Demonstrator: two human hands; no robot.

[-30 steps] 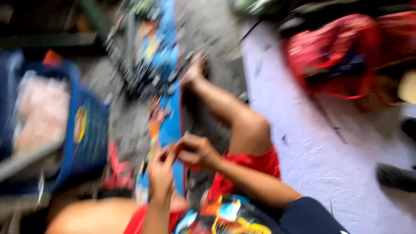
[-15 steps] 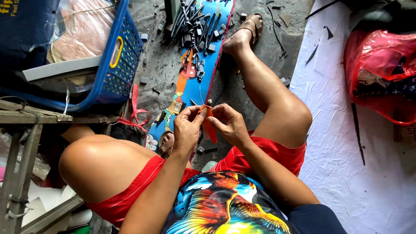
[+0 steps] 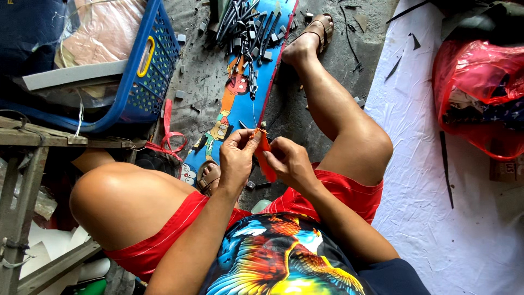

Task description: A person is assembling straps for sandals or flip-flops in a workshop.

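Between the person's bent knees, both hands meet over a dirty concrete floor (image 3: 210,76). The left hand (image 3: 236,158) pinches the upper end of a small orange strip (image 3: 263,155) between thumb and fingers, closed tight on it. The right hand (image 3: 289,161) is curled shut around the strip's lower part from the other side, so the 2 hands nearly touch. A thin thread (image 3: 254,112) rises from the strip's top.

Just beyond the hands lies a long blue board (image 3: 234,104) with cartoon figures; a heap of black sticks (image 3: 245,27) and small grey blocks rests on its far end. The right foot in a sandal (image 3: 316,30) is planted beside that heap. To the left, a blue basket (image 3: 147,82) sits on a wooden bench, and a red ribbon (image 3: 166,139) lies near it. To the right, a white sheet (image 3: 436,207) covers the ground, with a red bag (image 3: 480,93) on it.
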